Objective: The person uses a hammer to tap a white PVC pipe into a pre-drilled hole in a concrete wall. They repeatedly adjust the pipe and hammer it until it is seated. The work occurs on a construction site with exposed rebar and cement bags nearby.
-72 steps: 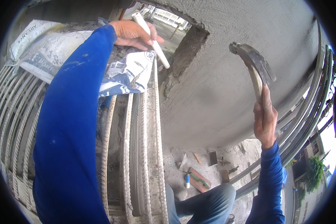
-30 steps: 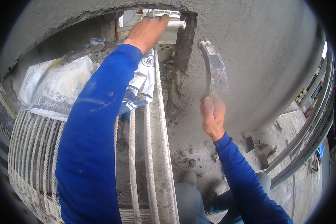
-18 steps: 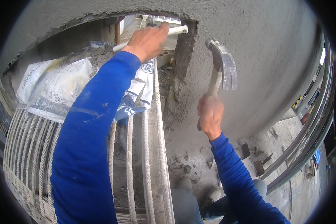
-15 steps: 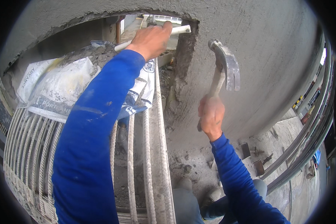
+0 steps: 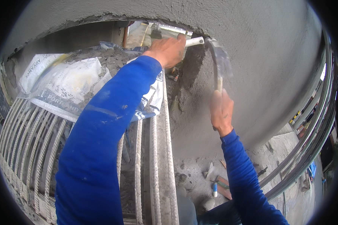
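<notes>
My left hand (image 5: 166, 51) is wrapped round a white pipe (image 5: 195, 41) with a small hole near its end, held across the wall opening. In my right hand (image 5: 222, 112) is a claw hammer (image 5: 220, 60), raised with its head up and slightly blurred. The hammer's striking face is at the right end of the pipe; whether they touch I cannot tell. Behind them is the grey plastered wall (image 5: 259, 63), with a rough, broken edge round the opening. The pipe's other end is hidden behind my left hand.
Ribbed steel bars (image 5: 37, 150) run along the left, with a torn white cement bag (image 5: 71, 82) and rubble on them. Long metal bars (image 5: 308, 165) curve along the right. A blue-and-white tube (image 5: 215, 189) and wood pieces (image 5: 224, 187) lie on the floor by my legs.
The hammer has moved up and left, bringing its head to the pipe's end. My left hand and the pipe sit further right and slightly lower in view, which has also shifted.
</notes>
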### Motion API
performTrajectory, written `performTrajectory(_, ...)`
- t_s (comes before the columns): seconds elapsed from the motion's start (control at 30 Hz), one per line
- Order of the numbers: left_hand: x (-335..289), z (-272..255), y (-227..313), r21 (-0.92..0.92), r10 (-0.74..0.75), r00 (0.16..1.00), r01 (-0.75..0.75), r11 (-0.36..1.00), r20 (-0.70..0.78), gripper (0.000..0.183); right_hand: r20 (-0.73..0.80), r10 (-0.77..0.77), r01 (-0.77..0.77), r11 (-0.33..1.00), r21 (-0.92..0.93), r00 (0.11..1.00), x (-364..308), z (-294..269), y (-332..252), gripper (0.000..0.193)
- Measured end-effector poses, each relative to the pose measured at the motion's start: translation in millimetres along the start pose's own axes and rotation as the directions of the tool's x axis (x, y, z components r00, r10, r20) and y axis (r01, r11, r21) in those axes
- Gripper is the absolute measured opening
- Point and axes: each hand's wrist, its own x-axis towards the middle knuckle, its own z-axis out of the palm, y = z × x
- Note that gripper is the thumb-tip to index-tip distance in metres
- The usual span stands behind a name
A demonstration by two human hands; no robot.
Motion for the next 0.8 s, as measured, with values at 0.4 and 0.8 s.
performTrajectory(0.4, 5.5, 2.4, 3.0, -0.018, -0.014, 1.000, 0.014, 1.000, 0.024, 0.028, -0.024, -0.230, 0.231, 0.965, 0.121, 0.973, -5.1, -11.1, -8.7, 0.045)
performTrajectory(0.8, -0.4, 8.3, -11.4, 0.060, -0.003, 1.000, 0.005, 0.998, -0.023, 0.028, 0.027, -0.141, 0.135, 0.979, 0.154, 0.990, -24.9, -1.8, -30.6, 0.061)
